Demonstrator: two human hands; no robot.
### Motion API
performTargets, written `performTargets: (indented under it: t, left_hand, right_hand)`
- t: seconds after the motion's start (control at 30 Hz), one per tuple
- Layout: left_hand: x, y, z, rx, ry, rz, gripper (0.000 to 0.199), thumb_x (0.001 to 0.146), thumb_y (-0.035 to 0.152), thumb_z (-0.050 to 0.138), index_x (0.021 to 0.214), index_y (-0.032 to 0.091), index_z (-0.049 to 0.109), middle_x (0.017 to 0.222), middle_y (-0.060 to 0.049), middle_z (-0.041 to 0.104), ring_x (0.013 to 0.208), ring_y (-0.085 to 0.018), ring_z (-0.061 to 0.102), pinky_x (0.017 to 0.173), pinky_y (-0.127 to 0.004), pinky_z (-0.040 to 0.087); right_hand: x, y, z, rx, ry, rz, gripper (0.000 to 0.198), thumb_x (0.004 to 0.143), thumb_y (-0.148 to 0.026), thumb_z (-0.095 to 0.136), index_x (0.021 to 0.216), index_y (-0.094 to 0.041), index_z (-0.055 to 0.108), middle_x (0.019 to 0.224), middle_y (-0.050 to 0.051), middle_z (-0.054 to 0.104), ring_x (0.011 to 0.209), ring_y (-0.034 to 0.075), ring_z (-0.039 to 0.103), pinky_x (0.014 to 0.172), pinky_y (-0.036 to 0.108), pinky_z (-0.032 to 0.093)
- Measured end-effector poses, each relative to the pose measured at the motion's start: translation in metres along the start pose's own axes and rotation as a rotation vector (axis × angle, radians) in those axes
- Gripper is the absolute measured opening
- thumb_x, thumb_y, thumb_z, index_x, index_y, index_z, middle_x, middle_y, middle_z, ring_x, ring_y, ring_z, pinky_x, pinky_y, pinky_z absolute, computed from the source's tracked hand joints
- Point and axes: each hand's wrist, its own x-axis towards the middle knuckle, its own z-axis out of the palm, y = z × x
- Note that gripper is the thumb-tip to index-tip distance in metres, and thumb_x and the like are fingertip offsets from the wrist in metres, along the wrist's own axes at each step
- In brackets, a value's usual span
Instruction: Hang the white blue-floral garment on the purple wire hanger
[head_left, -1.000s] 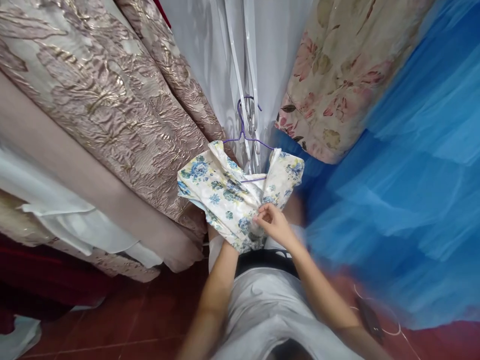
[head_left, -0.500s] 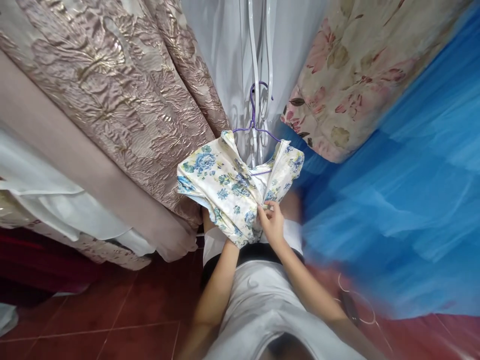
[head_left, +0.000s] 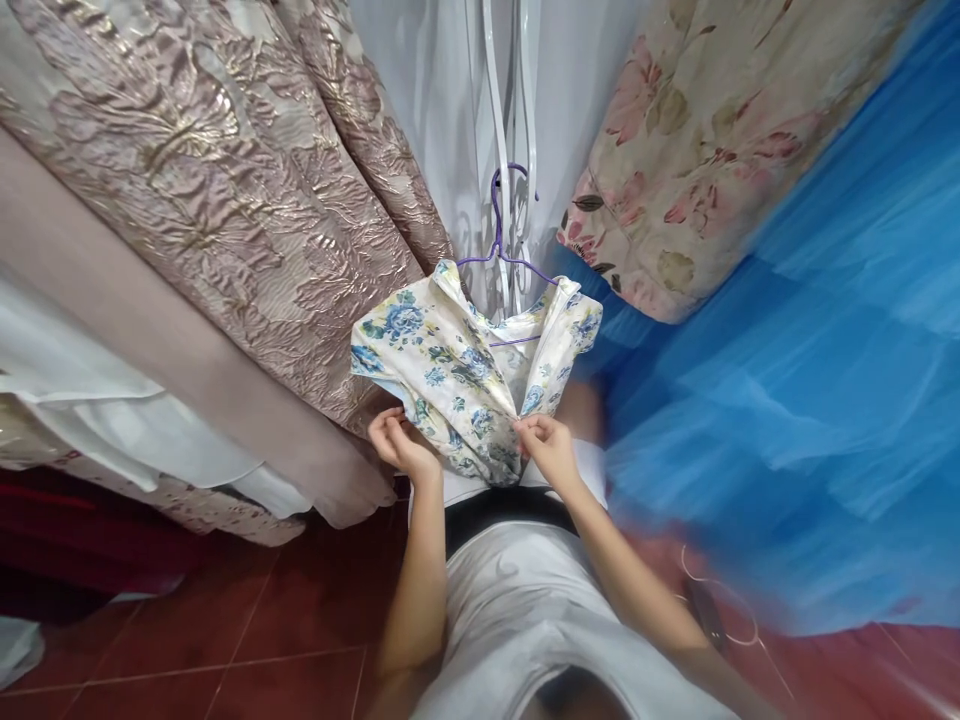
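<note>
A white short-sleeved top with blue and yellow flowers hangs in front of me on a purple hanger. Its V-shaped opening spreads apart at the neck, and the hanger's lower bar shows inside. At the bottom point of that opening, my right hand pinches the fabric edge; a zip or fastener there is too small to make out. My left hand is beside the top's left edge, below the sleeve. Its fingers are curled together, and whether fabric is between them cannot be seen.
White metal rods stand behind the hanger. A pink-gold embossed gown hangs on the left. A cream floral skirt and blue tulle hang on the right. A dark object with a pale cord lies on the red tiled floor.
My left hand has come out from beneath the top and moved left and up to its side edge. The right hand still pinches the opening, slightly lower. The opening looks wider.
</note>
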Motion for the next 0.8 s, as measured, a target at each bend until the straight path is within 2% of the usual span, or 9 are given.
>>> performTargets:
  t: [0.07,0.1,0.13,0.23,0.27,0.4,0.53,0.67,0.8]
  left_hand:
    - [-0.004,0.0,-0.009,-0.003,0.239,0.023,0.024,0.105,0.036,0.036,0.106,0.021,0.055,0.1,-0.006,0.059,0.091,-0.02,0.061,0.082,-0.037,0.052]
    - [-0.009,0.002,-0.01,-0.005,0.23,0.055,0.019,0.103,0.035,0.041,0.101,0.022,0.055,0.096,-0.005,0.06,0.088,-0.02,0.061,0.082,-0.036,0.052]
    - [-0.016,0.005,-0.009,-0.003,0.097,0.098,0.014,0.099,0.033,0.047,0.1,0.023,0.057,0.095,-0.005,0.061,0.088,-0.021,0.062,0.082,-0.036,0.052]
    - [-0.044,0.017,0.006,0.028,-0.501,0.209,0.007,0.092,0.024,0.058,0.098,0.023,0.061,0.095,-0.006,0.067,0.09,-0.022,0.065,0.081,-0.035,0.054]
    - [-0.053,0.019,0.012,0.034,-0.587,0.228,0.004,0.091,0.022,0.058,0.094,0.023,0.061,0.091,-0.005,0.067,0.086,-0.021,0.065,0.078,-0.033,0.053]
    - [-0.074,0.024,0.028,0.03,-0.503,0.247,0.021,0.094,0.019,0.055,0.073,0.021,0.053,0.069,0.0,0.06,0.068,-0.015,0.06,0.066,-0.026,0.048]
    - [-0.079,0.026,0.029,0.015,-0.485,0.274,0.018,0.09,0.015,0.058,0.073,0.019,0.056,0.069,0.0,0.063,0.066,-0.014,0.062,0.066,-0.024,0.048]
    - [-0.086,0.03,0.032,0.035,-0.56,0.256,0.015,0.089,0.016,0.061,0.075,0.019,0.06,0.072,-0.002,0.067,0.066,-0.015,0.063,0.065,-0.025,0.048]
    - [-0.095,0.029,0.038,0.089,-0.674,0.181,0.018,0.092,0.02,0.063,0.074,0.019,0.061,0.075,-0.003,0.069,0.071,-0.017,0.065,0.07,-0.026,0.049]
  right_hand:
    - [-0.003,-0.002,0.002,0.038,0.021,0.004,0.038,0.077,-0.056,0.074,0.072,-0.021,0.062,0.05,0.0,0.062,0.042,0.014,0.049,0.045,0.027,0.039]
    - [-0.004,-0.003,0.004,0.058,0.031,0.007,0.037,0.076,-0.055,0.074,0.072,-0.02,0.063,0.049,0.0,0.062,0.041,0.013,0.048,0.044,0.026,0.037]
    - [-0.006,-0.005,0.006,0.075,0.034,0.011,0.036,0.076,-0.054,0.074,0.072,-0.02,0.063,0.049,0.0,0.062,0.04,0.012,0.046,0.044,0.026,0.036]
    - [-0.011,-0.013,0.009,0.1,0.002,0.021,0.037,0.074,-0.053,0.076,0.07,-0.018,0.064,0.047,0.0,0.061,0.039,0.011,0.046,0.043,0.024,0.035]
    - [-0.013,-0.016,0.009,0.1,-0.016,0.022,0.037,0.074,-0.053,0.077,0.068,-0.018,0.064,0.047,0.0,0.061,0.04,0.011,0.047,0.043,0.024,0.036]
    - [-0.021,-0.028,0.007,0.106,-0.06,0.053,0.04,0.072,-0.053,0.079,0.061,-0.018,0.062,0.046,0.002,0.061,0.039,0.011,0.047,0.042,0.023,0.035]
    - [-0.014,-0.05,0.009,0.156,0.038,-0.016,0.038,0.074,-0.048,0.077,0.056,-0.019,0.06,0.042,-0.002,0.056,0.036,0.009,0.04,0.04,0.024,0.031]
    - [0.024,-0.094,0.017,0.193,0.15,-0.206,0.032,0.076,-0.038,0.076,0.056,-0.018,0.062,0.043,-0.003,0.055,0.037,0.008,0.039,0.04,0.023,0.032]
    - [0.072,-0.135,0.024,0.238,0.114,-0.333,0.03,0.078,-0.034,0.076,0.057,-0.017,0.062,0.045,-0.004,0.055,0.037,0.006,0.036,0.039,0.023,0.029]
